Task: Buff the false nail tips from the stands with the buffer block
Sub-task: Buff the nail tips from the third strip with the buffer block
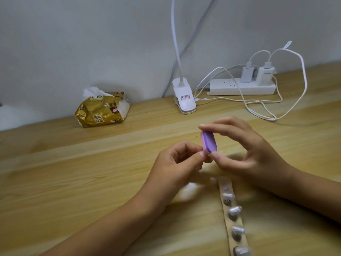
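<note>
My right hand (245, 154) pinches a small purple and pink buffer block (208, 142) between thumb and fingers, held upright above the table. My left hand (177, 159) pinches a small pale false nail tip (204, 154) against the block's lower pink edge; most of the tip is hidden by my fingertips. A tan strip of stands (231, 217) lies on the table below my right hand, running toward the near edge, with several silvery nail tips (235, 209) sitting on round stands.
A gold tissue pack (101, 109) lies at the back left. A white clip lamp base (184, 97) stands by the wall. A white power strip (241, 86) with two chargers and looping white cables (262, 108) fills the back right of the wooden table (73, 172).
</note>
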Demonstrator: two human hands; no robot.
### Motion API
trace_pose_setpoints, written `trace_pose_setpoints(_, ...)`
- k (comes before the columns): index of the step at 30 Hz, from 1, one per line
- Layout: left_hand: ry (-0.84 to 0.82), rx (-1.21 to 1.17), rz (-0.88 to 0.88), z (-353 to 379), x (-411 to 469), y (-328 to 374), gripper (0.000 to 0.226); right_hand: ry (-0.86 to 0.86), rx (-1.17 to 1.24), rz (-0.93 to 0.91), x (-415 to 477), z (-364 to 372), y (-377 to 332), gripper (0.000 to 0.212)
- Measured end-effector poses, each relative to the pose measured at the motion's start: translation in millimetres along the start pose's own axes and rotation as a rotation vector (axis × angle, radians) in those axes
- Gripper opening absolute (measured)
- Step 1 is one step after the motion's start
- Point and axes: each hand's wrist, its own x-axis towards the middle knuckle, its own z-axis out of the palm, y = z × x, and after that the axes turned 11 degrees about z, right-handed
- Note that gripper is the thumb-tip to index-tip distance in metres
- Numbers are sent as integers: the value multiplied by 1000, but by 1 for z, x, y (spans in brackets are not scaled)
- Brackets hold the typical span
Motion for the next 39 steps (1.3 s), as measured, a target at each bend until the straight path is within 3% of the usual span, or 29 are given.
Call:
trace_pose_setpoints(8, 4, -36, 14, 1, -1, -1, 9, 5, -26, -2, 0, 0, -1, 47)
trace_pose_setpoints(11, -11, -13, 18, 2, -1, 0, 9, -17, -76, -79, -1, 1, -1, 47)
trace_pose_setpoints(14, 9, -21, 8, 2, 0, 0, 10, -4, -26, -12, 0, -1, -1, 49)
trace_pose_setpoints(24, -1, 10, 5, 3, -1, 2, 15, -19, -117, -122, 0, 3, -1, 47)
trace_pose_setpoints(28, 31, -53, -27, 3, -1, 0, 9, 32, 37, 122, 4, 0, 4, 45)
trace_pose_setpoints(30, 26, -48, -26, 3, -1, 0, 8, 43, 120, 161, 4, -2, 3, 44)
trace_pose_setpoints(39, 8, -6, 0, 2, -1, 2, 9, -28, 11, -4, -1, -1, -6, 46)
